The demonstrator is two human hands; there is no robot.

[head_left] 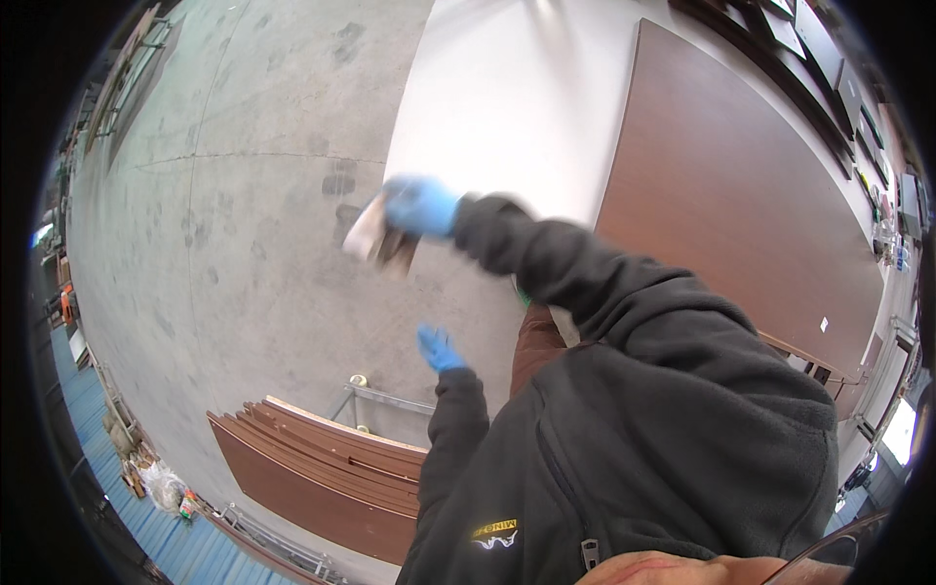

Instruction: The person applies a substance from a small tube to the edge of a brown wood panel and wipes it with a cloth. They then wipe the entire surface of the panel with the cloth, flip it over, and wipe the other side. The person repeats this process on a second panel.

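Observation:
My right hand (pixel 419 205), in a blue glove, reaches across to the left past the edge of the white-topped surface (pixel 497 107). It is closed on a crumpled, pale and brown cloth (pixel 372 237), smeared by motion. My left hand (pixel 439 348), also blue-gloved, is lower down over the concrete floor, near the stacked panels. Its fingers look stretched out, and nothing shows in them. A large flat brown panel (pixel 731 185) lies on the white surface to the right, beyond my right arm.
Several brown panels (pixel 312 478) stand stacked at the lower left, beside a grey metal frame (pixel 390 398) with pale wheels. Grey concrete floor (pixel 263 214) stretches away to the left. Dark boards (pixel 770 68) line the far right edge. A metal rack (pixel 132 73) stands at the upper left.

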